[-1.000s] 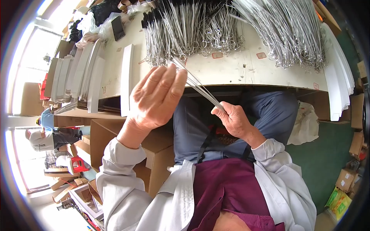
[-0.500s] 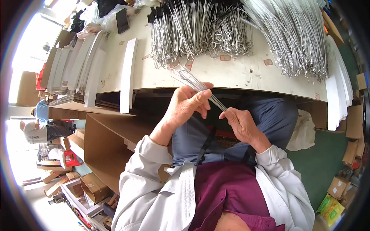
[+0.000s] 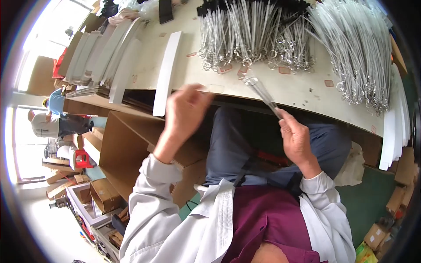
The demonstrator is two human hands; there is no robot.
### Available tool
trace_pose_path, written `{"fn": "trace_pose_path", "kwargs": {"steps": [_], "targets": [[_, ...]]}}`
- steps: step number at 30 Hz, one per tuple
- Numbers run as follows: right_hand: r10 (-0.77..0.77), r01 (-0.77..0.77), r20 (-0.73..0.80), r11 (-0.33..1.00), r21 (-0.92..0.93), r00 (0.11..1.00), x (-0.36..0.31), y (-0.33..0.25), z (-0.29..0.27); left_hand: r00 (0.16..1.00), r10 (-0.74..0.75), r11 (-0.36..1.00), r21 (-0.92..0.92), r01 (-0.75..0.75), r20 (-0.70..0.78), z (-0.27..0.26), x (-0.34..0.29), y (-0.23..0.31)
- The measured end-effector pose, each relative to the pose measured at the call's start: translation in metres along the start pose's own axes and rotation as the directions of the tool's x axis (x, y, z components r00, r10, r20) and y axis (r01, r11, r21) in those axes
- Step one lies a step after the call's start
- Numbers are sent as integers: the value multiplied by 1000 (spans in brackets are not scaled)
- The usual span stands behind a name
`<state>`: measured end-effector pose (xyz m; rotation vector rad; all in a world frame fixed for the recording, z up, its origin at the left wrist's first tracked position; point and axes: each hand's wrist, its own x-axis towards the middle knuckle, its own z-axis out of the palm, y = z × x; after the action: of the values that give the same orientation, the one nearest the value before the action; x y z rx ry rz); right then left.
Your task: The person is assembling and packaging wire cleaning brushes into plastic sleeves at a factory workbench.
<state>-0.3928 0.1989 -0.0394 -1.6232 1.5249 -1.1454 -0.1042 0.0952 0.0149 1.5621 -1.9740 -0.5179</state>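
My right hand (image 3: 297, 139) is closed round the lower end of a small bundle of thin silver wires (image 3: 264, 93). The bundle tilts up and left over the table's near edge, with a ribbed section and looped tips at its far end. To its left, my left hand (image 3: 186, 113) is raised apart from the bundle, close to a long white strip (image 3: 168, 72). Motion smears its fingers, so whether they hold anything is unclear. Beyond both hands lie wire brushes (image 3: 239, 37) with ring ends facing me and black bristles at the back.
A larger heap of silver wire pieces (image 3: 357, 57) lies at the table's right, beside white folded strips (image 3: 394, 118). More white strips (image 3: 94, 57) are stacked at the left. A dark phone (image 3: 165, 11) rests at the back. An open cardboard box (image 3: 127, 149) stands below left.
My left hand has let go of the wire bundle and swung left, away from it. My right hand keeps the bundle and has shifted slightly right. The whole view has shifted too.
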Motion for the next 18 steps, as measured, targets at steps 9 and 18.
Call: {"fn": "trace_pose_path", "kwargs": {"steps": [9, 18], "targets": [[-26, 21, 117, 999, 45, 993, 3, -8, 25, 953, -298, 780, 592, 204, 64, -51, 50, -96], [-22, 7, 187, 997, 79, 982, -6, -13, 18, 876, -389, 342, -839, 424, 285, -44, 38, -87]]}}
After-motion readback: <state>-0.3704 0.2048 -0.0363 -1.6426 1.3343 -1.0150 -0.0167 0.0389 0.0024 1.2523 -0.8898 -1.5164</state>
